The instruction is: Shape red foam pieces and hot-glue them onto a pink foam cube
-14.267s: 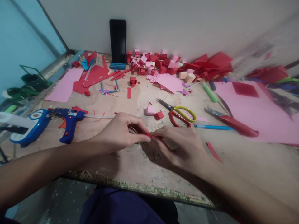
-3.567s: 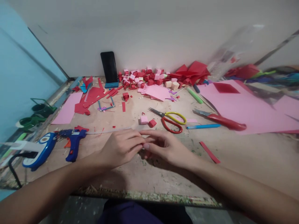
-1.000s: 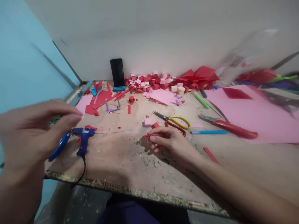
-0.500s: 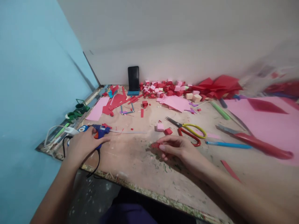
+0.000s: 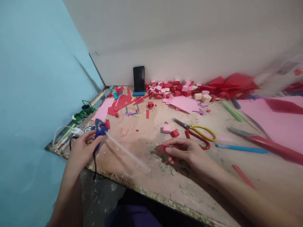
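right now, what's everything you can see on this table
glue gun: 1, blue, held up at near left
glue stick: 1, clear, sticking out of the glue gun
folded paper: 1, red, near centre, pinched
scissors: 1, yellow and red handles, behind the folded paper
loose cubes: 2, pink and red, left of scissors
cube pile: many, red and pink, along back wall
phone: 1, black, upright at wall
pen: 1, blue, right of scissors
marker: 1, green, back right
big sheet: 1, pink, right side
table: 1, worn wood
left hand: grips glue gun
right hand: pinches folded paper
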Tool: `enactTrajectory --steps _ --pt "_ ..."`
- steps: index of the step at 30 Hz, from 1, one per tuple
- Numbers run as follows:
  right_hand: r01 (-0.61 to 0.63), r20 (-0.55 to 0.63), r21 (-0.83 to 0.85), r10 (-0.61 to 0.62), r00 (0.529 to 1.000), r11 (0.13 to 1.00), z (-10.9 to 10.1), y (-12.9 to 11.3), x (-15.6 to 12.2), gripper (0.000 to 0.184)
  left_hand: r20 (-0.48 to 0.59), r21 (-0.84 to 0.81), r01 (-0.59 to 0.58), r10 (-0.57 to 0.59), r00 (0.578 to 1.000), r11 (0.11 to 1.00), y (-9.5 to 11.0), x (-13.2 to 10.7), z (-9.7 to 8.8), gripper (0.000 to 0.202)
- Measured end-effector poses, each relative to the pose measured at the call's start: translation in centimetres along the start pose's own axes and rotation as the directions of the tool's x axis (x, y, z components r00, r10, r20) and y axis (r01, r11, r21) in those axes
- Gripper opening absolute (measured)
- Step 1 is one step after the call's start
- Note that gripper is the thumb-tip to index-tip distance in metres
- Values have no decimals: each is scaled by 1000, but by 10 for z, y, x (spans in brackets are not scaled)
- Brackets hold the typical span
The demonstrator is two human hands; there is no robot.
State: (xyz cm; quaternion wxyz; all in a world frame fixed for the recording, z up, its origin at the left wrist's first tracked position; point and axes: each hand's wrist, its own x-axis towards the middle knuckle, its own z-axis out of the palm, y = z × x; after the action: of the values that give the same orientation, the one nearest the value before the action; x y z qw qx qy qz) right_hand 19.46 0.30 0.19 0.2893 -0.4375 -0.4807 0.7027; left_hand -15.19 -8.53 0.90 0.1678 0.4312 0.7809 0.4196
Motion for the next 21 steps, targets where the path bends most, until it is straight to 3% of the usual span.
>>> enactTrajectory --steps 2,4,6,9,11,14,17,21 --pt "6 -4 13 -6 1000 1000 1 0 -1 39 93 -382 87 -55 994 920 -10 -4 -5 56" --pt "14 -12 24 -13 1000 1000 2 -1 -2 39 215 -618 153 -22 976 771 -16 -10 -7 54" --pt "17 -19 38 -17 1000 999 2 -2 -2 39 312 -730 195 66 948 655 -17 -18 -6 50" --pt "20 -27 55 -19 999 998 2 -1 -1 39 425 -773 251 182 887 582 -14 -31 5 45" --pt "31 -29 62 -30 999 998 2 0 -1 38 492 -752 298 200 848 588 -13 -39 17 41" --pt "42 -25 84 -40 999 996 5 1 -2 34 572 -669 275 243 783 690 -10 -50 36 32" --pt "34 -16 128 -33 999 991 9 3 -5 31 585 -587 206 235 776 783 -4 -61 48 31" --pt "26 19 190 -30 999 981 12 5 -7 29 620 -435 207 124 775 876 3 -70 49 29"
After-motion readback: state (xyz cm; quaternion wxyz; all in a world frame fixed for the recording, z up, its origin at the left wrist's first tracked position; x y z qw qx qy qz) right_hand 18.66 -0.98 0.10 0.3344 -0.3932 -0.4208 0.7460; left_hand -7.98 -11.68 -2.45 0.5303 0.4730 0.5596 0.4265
